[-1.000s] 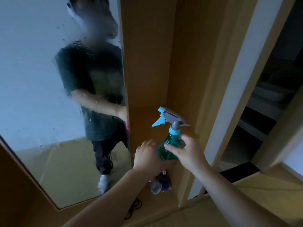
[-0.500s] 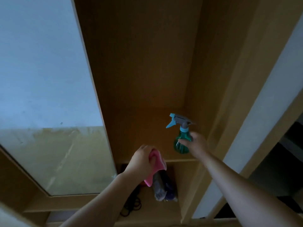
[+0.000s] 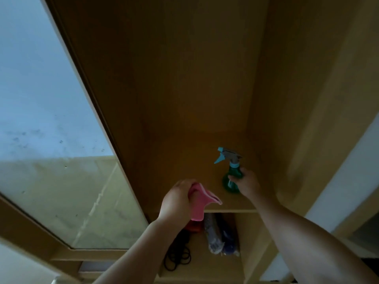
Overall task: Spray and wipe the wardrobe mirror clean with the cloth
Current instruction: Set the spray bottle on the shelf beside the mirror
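Here, in the head view, the left hand point(image 3: 177, 198) is bunched round a pink cloth point(image 3: 198, 203), fingers curled over its upper fold while the loose end hangs down past the front edge of the shelf point(image 3: 180, 160). The right hand point(image 3: 247, 184) wraps its fingers round the belly of the green spray bottle point(image 3: 229, 178), which stands upright at the right front of that shelf, its base at or just above the board; I cannot tell which. The bottle's long axis runs vertical, and its blue nozzle points left.

The mirror point(image 3: 41, 119) lies to the left of both hands, beyond the wardrobe's upright wooden edge point(image 3: 96, 103). The cloth hand is the nearer of the two, just beside that edge, while the bottle hand sits deeper in the open compartment. Specks and faint streaks show across the middle of the glass. Wiping looks like the step in hand, and it calls for the left hand to swing leftward round the upright edge, the only thing between cloth and glass.

Below the shelf, the lower compartment holds a wrapped bundle point(image 3: 213, 236) and a tangle of black loops point(image 3: 178, 260), both well out of the way.
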Demonstrator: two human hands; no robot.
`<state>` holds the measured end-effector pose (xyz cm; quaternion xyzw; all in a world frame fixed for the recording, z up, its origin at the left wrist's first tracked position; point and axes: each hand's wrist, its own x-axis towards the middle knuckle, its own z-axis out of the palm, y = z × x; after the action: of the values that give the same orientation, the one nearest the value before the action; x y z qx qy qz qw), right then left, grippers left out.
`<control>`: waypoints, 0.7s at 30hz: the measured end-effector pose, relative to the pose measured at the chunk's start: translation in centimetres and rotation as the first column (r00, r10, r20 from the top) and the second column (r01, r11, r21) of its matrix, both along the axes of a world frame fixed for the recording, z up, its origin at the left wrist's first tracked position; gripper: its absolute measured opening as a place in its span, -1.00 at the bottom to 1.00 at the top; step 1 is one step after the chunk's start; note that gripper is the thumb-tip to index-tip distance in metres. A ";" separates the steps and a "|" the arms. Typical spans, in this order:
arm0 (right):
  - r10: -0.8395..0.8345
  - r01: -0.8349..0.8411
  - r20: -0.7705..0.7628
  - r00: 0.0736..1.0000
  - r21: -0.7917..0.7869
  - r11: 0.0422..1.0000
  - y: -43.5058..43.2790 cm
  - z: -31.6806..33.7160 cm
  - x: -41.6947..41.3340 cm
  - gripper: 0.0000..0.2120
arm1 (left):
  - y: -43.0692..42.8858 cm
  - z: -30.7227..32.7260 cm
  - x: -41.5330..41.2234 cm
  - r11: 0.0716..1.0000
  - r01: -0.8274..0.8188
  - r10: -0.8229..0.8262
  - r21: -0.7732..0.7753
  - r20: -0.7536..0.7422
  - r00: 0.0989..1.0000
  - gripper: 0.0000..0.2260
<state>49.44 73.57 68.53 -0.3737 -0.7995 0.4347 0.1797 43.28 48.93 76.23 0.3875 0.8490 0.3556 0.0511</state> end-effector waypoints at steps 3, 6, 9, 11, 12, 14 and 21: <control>0.003 -0.003 -0.014 1.000 0.014 1.000 0.8 -0.3 -0.5 -0.73 | 0.2 0.0 -0.5 1.000 0.002 -0.002 -0.004 0.014 1.000 -0.70; 0.030 -0.031 0.014 0.999 0.041 0.999 1.4 -0.3 -1.1 -0.66 | 0.2 -0.3 -0.8 1.000 -0.005 0.005 -0.003 0.044 0.999 -0.65; 0.038 -0.048 0.099 0.994 0.101 0.994 1.5 0.0 -1.3 -0.59 | 0.1 -0.5 -0.7 1.000 -0.002 0.001 0.020 0.054 0.999 -0.71; 0.047 -0.068 0.137 0.989 0.154 0.986 1.1 0.4 -0.8 -0.56 | 0.1 -0.6 -0.5 0.999 0.001 -0.003 0.038 0.045 0.999 -0.74; 0.048 -0.073 0.144 0.988 0.167 0.983 0.8 0.6 -0.3 -0.56 | 0.0 -0.5 -0.3 0.999 0.004 -0.006 0.045 0.042 0.999 -0.75; 0.039 -0.059 0.144 0.989 0.140 0.988 0.1 1.2 1.0 -0.56 | 0.0 -0.3 0.0 0.998 0.011 -0.013 0.054 0.042 0.999 -0.79; 0.069 -0.067 -0.083 0.994 0.025 0.997 -4.8 5.5 5.9 -0.76 | -1.1 1.7 1.7 0.989 0.095 -0.097 0.113 0.013 0.995 -0.67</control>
<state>55.36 68.76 74.00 -0.3254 -0.8083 0.4470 0.2023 44.97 47.79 77.92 0.4268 0.8076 0.4033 0.0540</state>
